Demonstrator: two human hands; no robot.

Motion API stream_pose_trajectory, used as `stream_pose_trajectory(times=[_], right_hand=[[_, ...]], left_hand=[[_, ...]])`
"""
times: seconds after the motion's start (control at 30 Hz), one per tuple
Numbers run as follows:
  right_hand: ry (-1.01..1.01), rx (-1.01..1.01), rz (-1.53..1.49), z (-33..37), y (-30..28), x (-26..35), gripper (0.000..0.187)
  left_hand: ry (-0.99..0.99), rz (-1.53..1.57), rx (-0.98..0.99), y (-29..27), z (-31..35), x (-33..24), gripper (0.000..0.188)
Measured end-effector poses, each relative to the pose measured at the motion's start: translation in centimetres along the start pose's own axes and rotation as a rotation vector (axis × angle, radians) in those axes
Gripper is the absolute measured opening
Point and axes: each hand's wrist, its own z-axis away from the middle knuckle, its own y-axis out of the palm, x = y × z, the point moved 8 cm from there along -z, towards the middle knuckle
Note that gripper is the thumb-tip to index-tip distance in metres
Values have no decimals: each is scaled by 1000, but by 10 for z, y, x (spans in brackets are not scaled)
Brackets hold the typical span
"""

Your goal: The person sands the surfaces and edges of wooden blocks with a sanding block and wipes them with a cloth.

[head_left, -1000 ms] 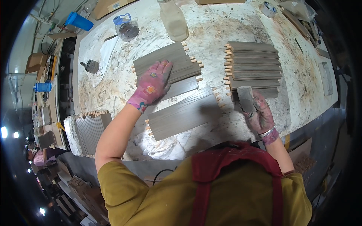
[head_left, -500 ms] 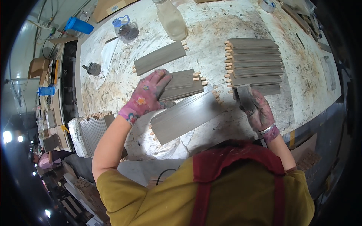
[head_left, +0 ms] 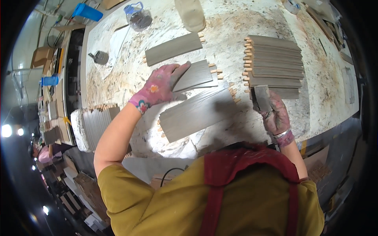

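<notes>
Gloved in stained pink with flowers, my left hand (head_left: 159,84) grips the left end of a grey wooden board (head_left: 197,74), fingers at its far edge and thumb at its near side. Pale dowels stick out of that board's right end. My right hand (head_left: 277,116), in a similar dirty glove, is closed round a small flat grey block (head_left: 262,98) whose exact kind I cannot make out. It is beside the near end of a stack of grey doweled boards (head_left: 275,61). A wider grey board (head_left: 199,114) lies nearest me, another narrow board (head_left: 173,49) beyond my left hand.
The worktable (head_left: 228,39) has a stained white covering. On it stand a blue-lidded jug (head_left: 138,17), a cloudy bottle (head_left: 190,15) and a small dark cup (head_left: 101,58). More boards stand in a bundle (head_left: 96,124) at left. A person (head_left: 45,153) is far left.
The view has shifted, so the table's things sit higher. The board in my left hand looks tilted and brighter, with a pale strip along its near edge. My right hand keeps the grey block.
</notes>
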Motion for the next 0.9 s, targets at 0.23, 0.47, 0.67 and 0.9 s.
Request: stream_pose_trajectory(times=[0.23, 0.47, 0.67, 0.9], right_hand=[[8, -37, 20, 1, -11, -6, 43], [21, 7, 95, -4, 9, -3, 45], [-33, -6, 157, 1, 3, 3, 49], [-52, -122, 158, 16, -23, 8, 48]], left_hand=[[-173, 55, 183, 11, -8, 3, 90], [-231, -158, -207, -21, -48, 104, 89], [-349, -66, -86, -10, -52, 92, 81], [-378, 110, -41, -37, 0, 9, 87]])
